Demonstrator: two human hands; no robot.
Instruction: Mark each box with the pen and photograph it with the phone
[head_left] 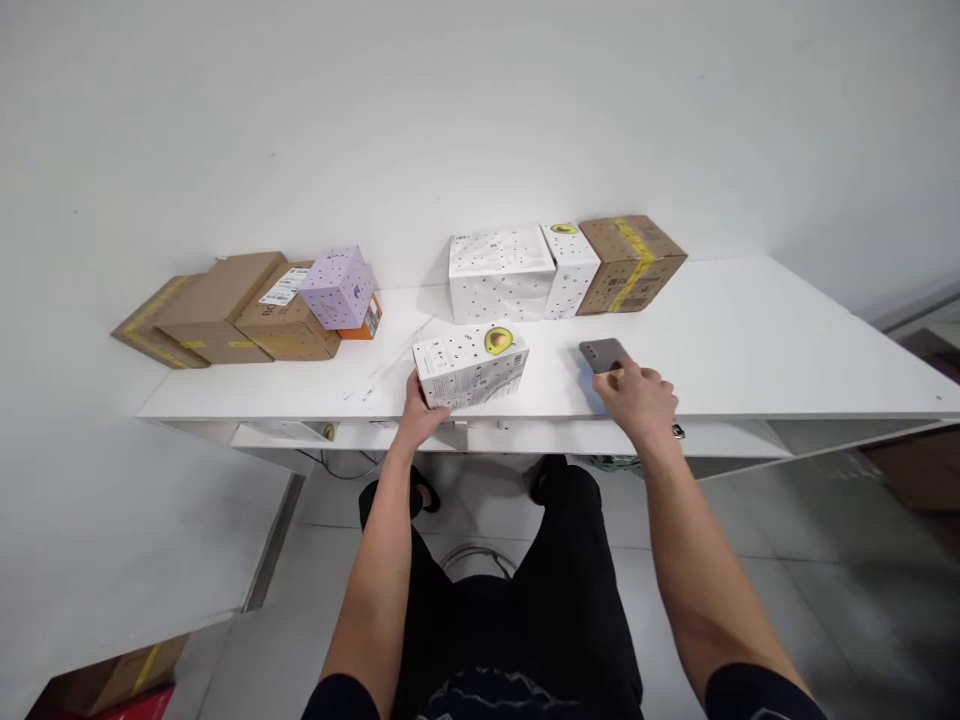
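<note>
A white box [472,378] with black specks and an avocado picture stands near the front edge of the white desk. My left hand [418,415] grips its left front corner, thumb low on the front face. To the right, my right hand [639,400] is closed round the lower end of a grey smartphone [602,354]. The phone's back with its camera lenses faces up, tilted just over the desk surface or touching it; I cannot tell which. Some of the fingers are hidden behind the hand.
Behind stand a white box [501,270], a narrower avocado box [571,270] and a taped carton [634,262]. Further left are brown cartons [225,305] and a purple box [337,285] atop an orange box [364,322]. The white desk [765,350] has a shelf [525,438] beneath.
</note>
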